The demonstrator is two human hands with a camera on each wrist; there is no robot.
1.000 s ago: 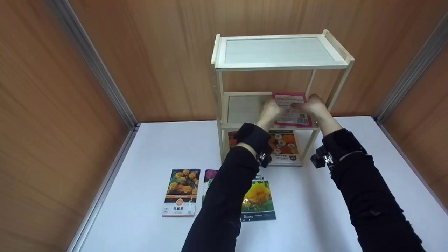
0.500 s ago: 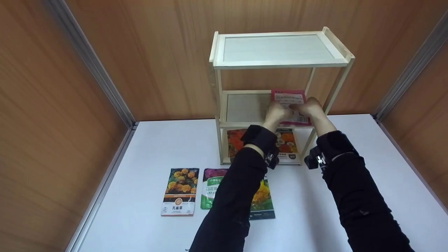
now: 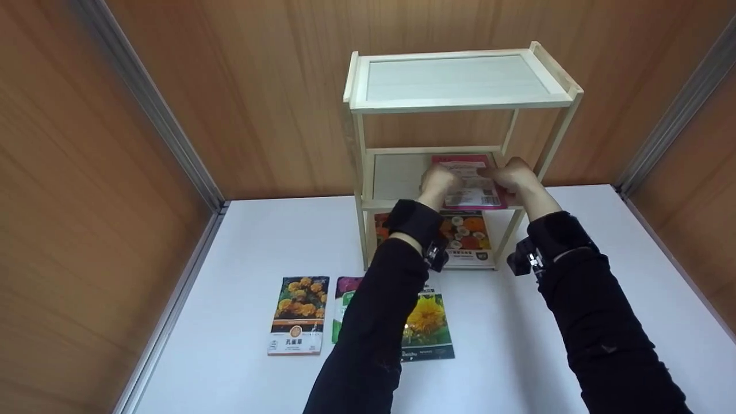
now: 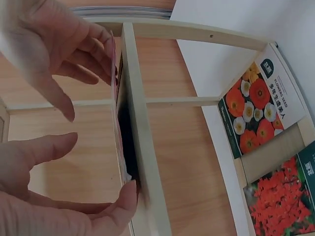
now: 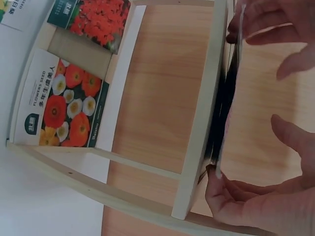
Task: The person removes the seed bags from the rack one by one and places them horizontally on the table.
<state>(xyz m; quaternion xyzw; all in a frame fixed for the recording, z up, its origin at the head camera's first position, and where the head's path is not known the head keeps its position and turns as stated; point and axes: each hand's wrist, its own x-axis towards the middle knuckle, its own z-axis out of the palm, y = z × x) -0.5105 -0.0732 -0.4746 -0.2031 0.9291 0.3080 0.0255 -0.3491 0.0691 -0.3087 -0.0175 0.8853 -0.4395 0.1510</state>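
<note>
On the white desk (image 3: 517, 322) in front of the pale wooden three-tier rack (image 3: 460, 103) lie three flower seed packets (image 3: 298, 315). On the rack's middle shelf, the left hand (image 3: 438, 179) and right hand (image 3: 517, 175) each pinch an edge of the pink-bordered seed packet (image 3: 471, 187); both grips are narrow, holding it.

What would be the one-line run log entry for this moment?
left hand: holds pink seed packet | right hand: holds same packet | place: middle shelf of wooden rack
</note>
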